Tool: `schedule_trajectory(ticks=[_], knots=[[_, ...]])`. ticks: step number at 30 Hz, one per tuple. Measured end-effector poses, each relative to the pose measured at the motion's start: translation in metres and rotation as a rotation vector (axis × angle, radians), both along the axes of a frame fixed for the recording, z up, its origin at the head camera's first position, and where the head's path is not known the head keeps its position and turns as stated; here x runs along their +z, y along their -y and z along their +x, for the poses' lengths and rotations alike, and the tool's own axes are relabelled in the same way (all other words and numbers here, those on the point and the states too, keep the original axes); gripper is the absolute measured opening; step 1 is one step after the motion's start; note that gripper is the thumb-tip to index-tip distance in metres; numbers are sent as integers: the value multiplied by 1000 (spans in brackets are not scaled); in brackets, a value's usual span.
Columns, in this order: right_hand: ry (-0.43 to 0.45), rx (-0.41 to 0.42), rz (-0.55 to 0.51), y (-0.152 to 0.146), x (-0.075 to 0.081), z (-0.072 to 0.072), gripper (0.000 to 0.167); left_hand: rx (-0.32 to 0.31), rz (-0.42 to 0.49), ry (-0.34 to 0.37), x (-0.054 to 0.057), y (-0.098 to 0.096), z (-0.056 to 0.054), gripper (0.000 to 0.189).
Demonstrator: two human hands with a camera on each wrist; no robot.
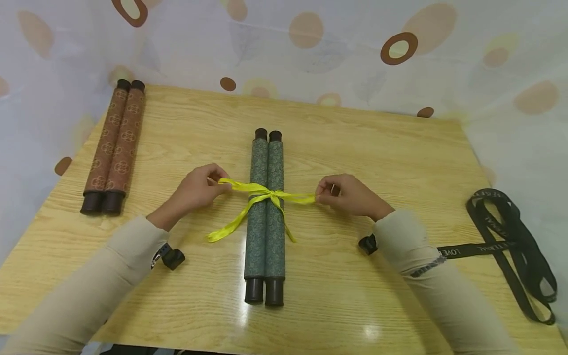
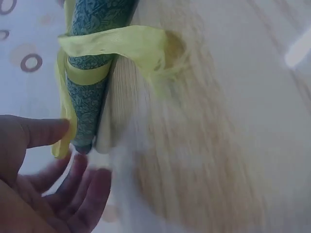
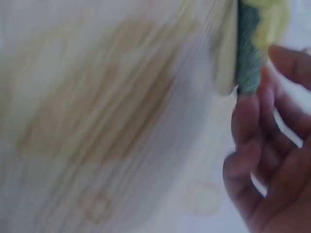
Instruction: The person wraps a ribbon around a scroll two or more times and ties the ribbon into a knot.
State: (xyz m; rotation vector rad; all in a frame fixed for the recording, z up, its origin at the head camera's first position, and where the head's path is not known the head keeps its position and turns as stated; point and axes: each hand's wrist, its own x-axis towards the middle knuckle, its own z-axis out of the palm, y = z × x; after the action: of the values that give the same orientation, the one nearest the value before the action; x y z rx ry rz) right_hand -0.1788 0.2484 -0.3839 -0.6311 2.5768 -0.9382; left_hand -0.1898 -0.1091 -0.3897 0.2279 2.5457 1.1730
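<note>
A green patterned scroll (image 1: pixel 275 231) with two rolled halves and dark end knobs lies upright in the head view, mid-table. Round its middle goes a yellow ribbon (image 1: pixel 243 213), knotted into a bow on top, with two tails hanging down either side. My left hand (image 1: pixel 197 190) pinches the ribbon's left loop between thumb and fingers. On the other side, my right hand (image 1: pixel 348 195) pinches the right loop. The left wrist view shows the thumb pressing the yellow ribbon (image 2: pixel 68 131) beside the scroll (image 2: pixel 87 104). The right wrist view is blurred.
A brown patterned scroll (image 1: pixel 117 143) with dark knobs lies at the table's left. A black lettered strap (image 1: pixel 525 251) is heaped at the right, one end running under the right forearm. A spotted white sheet (image 1: pixel 275 54) hangs behind the wooden table (image 1: pixel 355 305).
</note>
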Motion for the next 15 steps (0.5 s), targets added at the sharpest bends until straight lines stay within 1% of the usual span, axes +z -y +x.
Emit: schedule_trajectory(ticks=[2,3,4,6,8,9,11,13,15], knots=[[-51,-51,35,11,6,12,10,6,-22,-108,6,1,9,29],[-65,-62,43,18,9,18,10,0,-31,-154,9,1,14,29],[-72,-58,38,25,12,25,10,-17,-28,-184,12,1,19,29],[-45,-17,7,39,16,39,11,-60,-33,-224,15,0,28,27],[13,39,-32,52,16,50,13,-88,-63,-249,18,-1,34,23],[38,64,-48,57,15,55,14,-84,-81,-264,19,0,36,22],[78,81,-68,65,12,62,15,-49,-130,-329,19,1,37,23],[87,63,-71,71,8,67,15,-3,-180,-405,19,4,38,24],[89,23,-62,74,5,70,16,9,-206,-454,19,6,42,25]])
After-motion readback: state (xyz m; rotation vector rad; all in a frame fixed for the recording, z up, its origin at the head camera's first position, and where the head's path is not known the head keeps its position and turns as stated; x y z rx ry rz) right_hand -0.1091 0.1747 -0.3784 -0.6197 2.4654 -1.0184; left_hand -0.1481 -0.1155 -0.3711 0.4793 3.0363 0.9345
